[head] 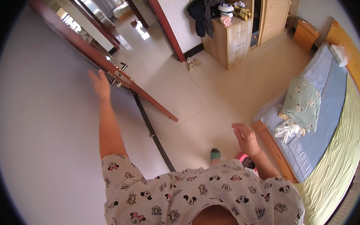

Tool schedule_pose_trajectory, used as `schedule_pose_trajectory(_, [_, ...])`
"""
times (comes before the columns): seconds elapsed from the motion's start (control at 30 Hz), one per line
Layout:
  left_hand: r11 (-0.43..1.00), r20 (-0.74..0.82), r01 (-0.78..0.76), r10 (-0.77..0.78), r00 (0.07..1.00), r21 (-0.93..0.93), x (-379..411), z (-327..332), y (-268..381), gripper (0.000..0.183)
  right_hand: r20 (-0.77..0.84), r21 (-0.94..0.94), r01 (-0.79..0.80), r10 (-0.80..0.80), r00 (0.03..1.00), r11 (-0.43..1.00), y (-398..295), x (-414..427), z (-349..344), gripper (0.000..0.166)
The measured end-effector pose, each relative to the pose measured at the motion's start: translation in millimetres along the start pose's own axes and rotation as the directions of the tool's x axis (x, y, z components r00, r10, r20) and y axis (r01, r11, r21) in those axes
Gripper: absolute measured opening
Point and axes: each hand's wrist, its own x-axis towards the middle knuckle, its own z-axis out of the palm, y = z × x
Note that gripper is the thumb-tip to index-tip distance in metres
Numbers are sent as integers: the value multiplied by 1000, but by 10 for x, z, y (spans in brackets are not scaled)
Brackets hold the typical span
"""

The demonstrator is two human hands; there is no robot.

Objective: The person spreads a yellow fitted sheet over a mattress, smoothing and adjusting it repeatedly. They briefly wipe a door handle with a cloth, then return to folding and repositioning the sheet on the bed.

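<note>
My left hand [100, 86] reaches out by the white wall [52, 125], empty, with its fingers spread. Just right of it is the edge of a red-brown wooden door [150, 101], with a metal door handle [123, 66] and lock fittings. Whether the fingertips touch the wall I cannot tell. Lower down, my right hand [247, 139] hangs above the floor with nothing in it, fingers loosely bent and the thumb apart. The bed [273, 150] is nearest to that hand. Below it, a pink-rimmed container [241, 155] is partly hidden by my arm and patterned shirt.
A green slipper [215, 154] is on my foot on the tiled floor [195, 111]. A pillow [303, 103] and white bags [288, 130] lie on the bed. Ahead stand a wooden drawer cabinet [239, 45] with clothes on it and a nightstand [305, 35]. Shoes [193, 63] lie near the doorway.
</note>
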Motion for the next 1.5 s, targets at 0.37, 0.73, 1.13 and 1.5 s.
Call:
schedule_pose_trajectory(0.37, [965,136,-69,106,985,-254,564,900,-242,60,-21,-14,-108,107,994,994,687,2293,1058,14])
schedule_pose_trajectory(0.73, [810,174,-496,562,809,-312,1414,2884,84,52,-92,67,-222,227,969,973,1627,4633,2397,14])
schedule_pose_trajectory(1.13, [883,335,-454,465,819,-117,2040,5348,-278,41,101,118,-595,586,804,795,3508,6485,3170,25])
schedule_pose_trajectory(1.5, [919,-52,-390,393,918,63,2988,6877,-752,29,221,-280,-682,737,639,675,6779,7154,4964,22])
